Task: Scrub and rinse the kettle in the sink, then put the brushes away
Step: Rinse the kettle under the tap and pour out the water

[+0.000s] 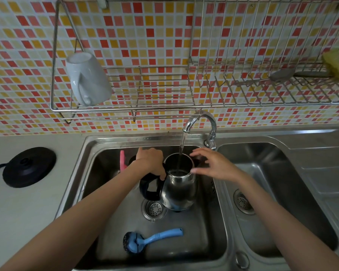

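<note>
A steel kettle (181,190) with a black handle stands upright in the left sink basin (204,241), its lid open. Water from the tap (201,119) runs straight into its mouth. My left hand (152,160) grips the top of the black handle. My right hand (213,163) hovers at the kettle's right rim, fingers spread, thumb touching the rim. A blue-handled scrubber with a dark wire head (145,240) lies on the basin floor in front. A pink brush (122,160) leans at the basin's back left.
The kettle's black base (28,167) sits on the counter at left. A white mug (87,78) hangs upside down in the wire wall rack (164,106). A yellow brush (334,63) lies in the rack at right. The right basin (282,182) holds only its drain.
</note>
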